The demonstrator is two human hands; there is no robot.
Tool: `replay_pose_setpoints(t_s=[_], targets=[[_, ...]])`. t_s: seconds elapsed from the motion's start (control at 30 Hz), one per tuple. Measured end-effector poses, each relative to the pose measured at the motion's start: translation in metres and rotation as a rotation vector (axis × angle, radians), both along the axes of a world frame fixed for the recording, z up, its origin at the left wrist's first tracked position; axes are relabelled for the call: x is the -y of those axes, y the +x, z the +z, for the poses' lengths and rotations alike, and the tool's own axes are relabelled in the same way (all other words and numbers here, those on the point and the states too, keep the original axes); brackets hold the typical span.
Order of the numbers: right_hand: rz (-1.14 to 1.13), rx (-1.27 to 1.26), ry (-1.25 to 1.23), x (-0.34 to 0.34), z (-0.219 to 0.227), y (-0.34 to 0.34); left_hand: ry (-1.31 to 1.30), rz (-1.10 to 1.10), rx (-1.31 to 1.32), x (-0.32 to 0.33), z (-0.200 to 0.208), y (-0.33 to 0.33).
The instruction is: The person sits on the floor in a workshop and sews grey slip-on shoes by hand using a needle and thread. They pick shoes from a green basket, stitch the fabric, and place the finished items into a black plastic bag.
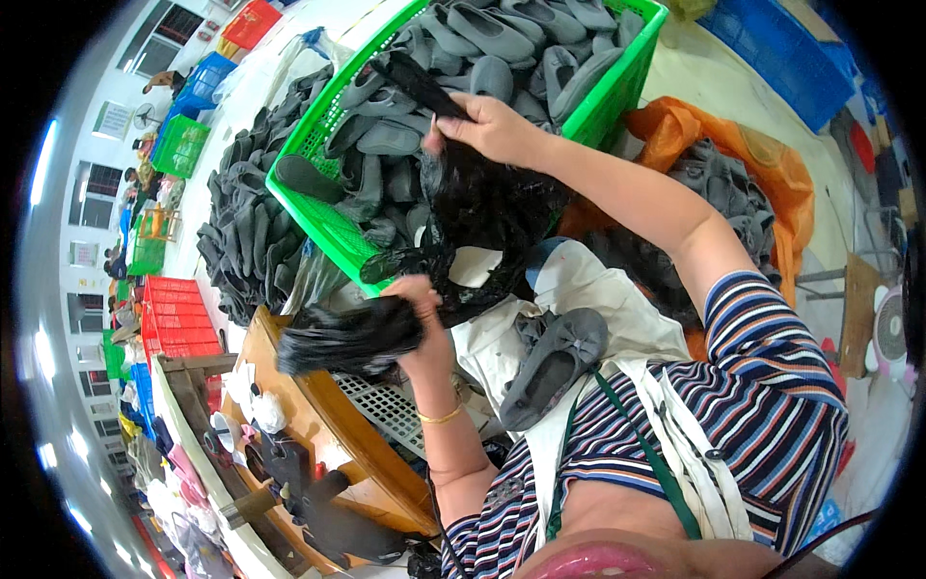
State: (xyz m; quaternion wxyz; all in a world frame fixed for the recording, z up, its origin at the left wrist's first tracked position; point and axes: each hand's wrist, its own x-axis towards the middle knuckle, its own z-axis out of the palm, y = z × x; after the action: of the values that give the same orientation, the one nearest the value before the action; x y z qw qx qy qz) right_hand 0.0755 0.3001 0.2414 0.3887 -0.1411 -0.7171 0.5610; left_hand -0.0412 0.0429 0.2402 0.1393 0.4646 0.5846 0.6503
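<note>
My left hand [417,314] is closed round a bundle of glossy black strips [347,336], which fans out to the left and is smeared by motion. Higher up, over the crate's edge, my right hand [497,130] pinches a dark black length [417,82] that reaches up and left. A crumpled black plastic bag [497,198] hangs below it, between the two hands. Grey flat shoes with bows lie on my white apron; the clearest is one shoe [555,372] with its opening toward me.
A green crate [318,217] full of grey shoes stands ahead. To its left is a pile of grey shoe parts [256,217]. An orange sack [786,174] with more grey pieces sits right. A wooden table [338,425] bearing a dark machine [333,511] is at lower left.
</note>
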Motion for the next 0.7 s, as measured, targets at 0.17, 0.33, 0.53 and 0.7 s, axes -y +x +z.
replay_pose_setpoints(t_s=[0.17,0.33,0.53,0.7], targets=[[0.269,0.379,0.601,0.067,0.009,-0.001,0.071,0.348,-1.428,-0.018,0.016,0.007],[0.471,0.335,0.409,0.097,0.004,0.013,-0.245,0.156,-1.146,-0.020,0.017,-0.008],[0.058,0.494,0.971,0.119,0.033,0.027,-0.204,0.130,-1.090,-0.017,-0.016,-0.026],[0.060,0.129,0.906,0.128,0.044,0.017,-0.249,-0.018,-0.996,-0.011,-0.021,-0.020]])
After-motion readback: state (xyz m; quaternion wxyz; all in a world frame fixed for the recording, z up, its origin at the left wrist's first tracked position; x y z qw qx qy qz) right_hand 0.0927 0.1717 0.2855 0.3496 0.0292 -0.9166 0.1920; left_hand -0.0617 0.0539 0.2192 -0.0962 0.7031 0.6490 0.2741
